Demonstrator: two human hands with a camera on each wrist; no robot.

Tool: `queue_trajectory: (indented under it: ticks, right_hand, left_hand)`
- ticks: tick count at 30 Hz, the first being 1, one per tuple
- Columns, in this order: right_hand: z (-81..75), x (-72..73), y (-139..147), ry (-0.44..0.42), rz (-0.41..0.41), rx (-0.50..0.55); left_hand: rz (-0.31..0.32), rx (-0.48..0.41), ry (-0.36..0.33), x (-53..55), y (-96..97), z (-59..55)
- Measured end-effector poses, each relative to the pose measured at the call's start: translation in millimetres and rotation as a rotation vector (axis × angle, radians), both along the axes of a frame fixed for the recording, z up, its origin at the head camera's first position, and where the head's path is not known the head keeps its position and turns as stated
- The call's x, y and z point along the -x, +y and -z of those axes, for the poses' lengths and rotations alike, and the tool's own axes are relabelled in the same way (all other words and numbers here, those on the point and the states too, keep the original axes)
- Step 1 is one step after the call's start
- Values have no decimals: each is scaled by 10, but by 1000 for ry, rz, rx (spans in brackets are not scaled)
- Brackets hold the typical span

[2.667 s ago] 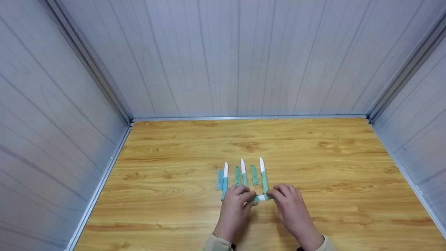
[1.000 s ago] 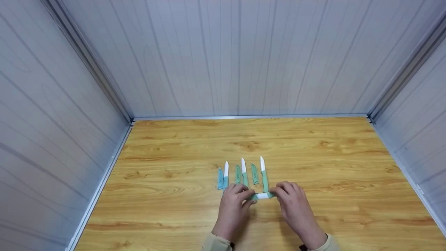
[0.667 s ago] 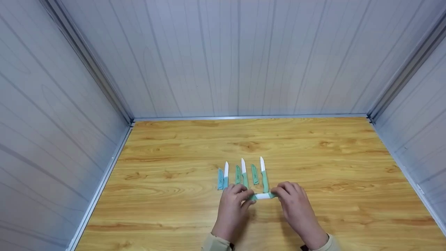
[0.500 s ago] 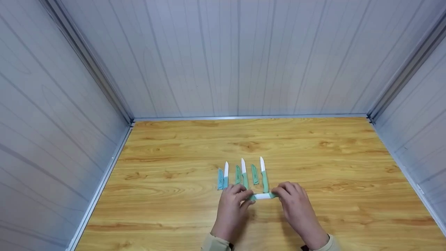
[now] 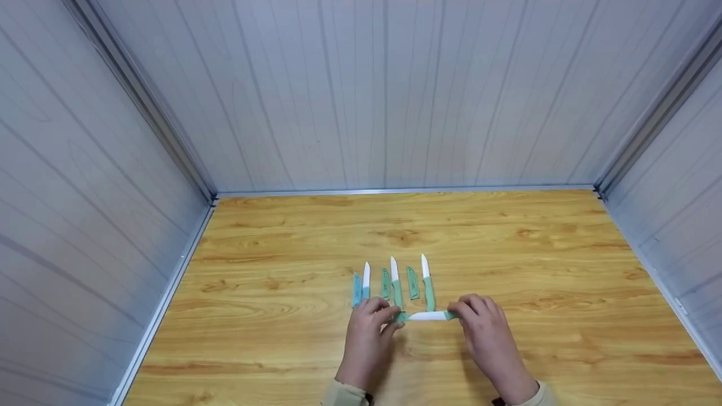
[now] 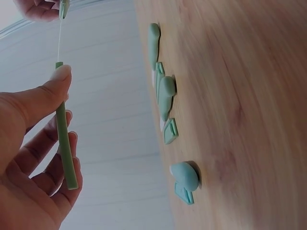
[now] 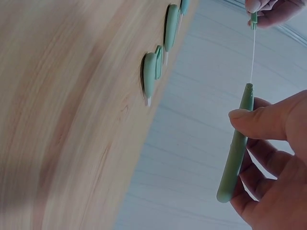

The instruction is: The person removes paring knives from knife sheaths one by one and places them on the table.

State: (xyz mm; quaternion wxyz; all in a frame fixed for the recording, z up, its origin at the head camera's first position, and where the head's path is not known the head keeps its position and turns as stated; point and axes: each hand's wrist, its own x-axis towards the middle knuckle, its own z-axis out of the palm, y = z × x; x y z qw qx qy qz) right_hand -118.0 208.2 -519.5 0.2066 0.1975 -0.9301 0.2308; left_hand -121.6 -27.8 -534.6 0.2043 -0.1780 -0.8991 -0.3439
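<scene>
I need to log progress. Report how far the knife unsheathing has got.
Done: three knives lie bare on the table, a sheath beside each. In hand: the left hand holds a fourth sheath, the right hand the knife handle, with the white blade mostly drawn out. Left: apparently freeing the tip and laying both down.

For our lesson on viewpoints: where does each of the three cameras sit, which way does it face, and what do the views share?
Head: above, facing forward and down at the table; shows the left hand and right hand.
Left wrist: behind the left hand, facing along the green sheath it holds.
Right wrist: behind the right hand, facing along the green handle it holds.
Shared: all show the white blade between both hands.
</scene>
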Motion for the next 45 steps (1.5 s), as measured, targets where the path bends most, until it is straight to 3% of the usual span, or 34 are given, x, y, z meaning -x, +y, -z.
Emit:
queue_trajectory:
  ticks: [5, 15, 26, 31, 38, 45]
  right_hand:
    - [2, -3, 1, -12, 8, 5]
    - [32, -28, -21, -52, 15, 21]
    - [71, -52, -80, -116, 3, 50]
    - [72, -56, -99, -167, 21, 59]
    - [50, -57, -109, -238, 35, 102]
    - [31, -52, -123, -302, 42, 128]
  left_hand:
    - [9, -62, -52, -16, 0, 7]
    - [58, -259, -264, -37, 1, -4]
    - [88, -232, -380, -34, -18, -11]
    - [109, -221, -388, -48, -24, 9]
    - [162, -315, -405, -75, -30, 43]
    - [186, -316, -389, -61, -24, 60]
